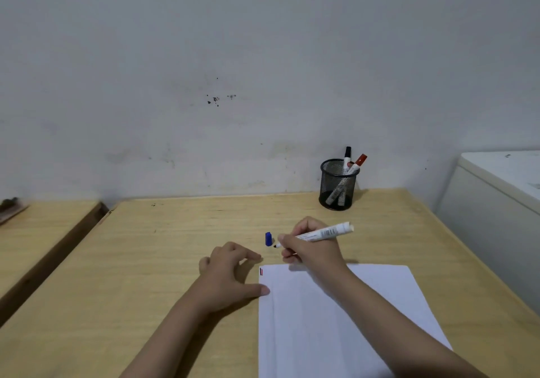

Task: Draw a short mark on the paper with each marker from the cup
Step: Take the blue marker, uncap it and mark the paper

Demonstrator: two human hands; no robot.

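Two forearms are being extended from the near edge over the wooden surface [163,231], the right one crossing the white paper [336,319] that is lying nearest the viewer. At the far left corner of the sheet, a tight cluster of short marks [261,271] is being shown: red and blue can be made out, and possibly a darker stroke, though the strokes are too small to be counted with certainty. The left hand [230,272] is being rested just beside that corner, fingers loosely curled and empty, its thumb touching the paper's left edge. Slightly farther on, the right hand [312,249] is being kept closed around an uncapped marker [318,235], whose dark tip is being pointed left, past the far edge of the sheet and above the bare wood. Just beyond the tip, a blue cap [268,238] is standing apart on the wood. Farthest back, near the wall, a black mesh cup [339,184] is holding a black-capped marker [347,158] and a red-capped marker [358,164]. The task is judged to be nearly finished, with recapping the held marker and returning it to the cup seemingly remaining.
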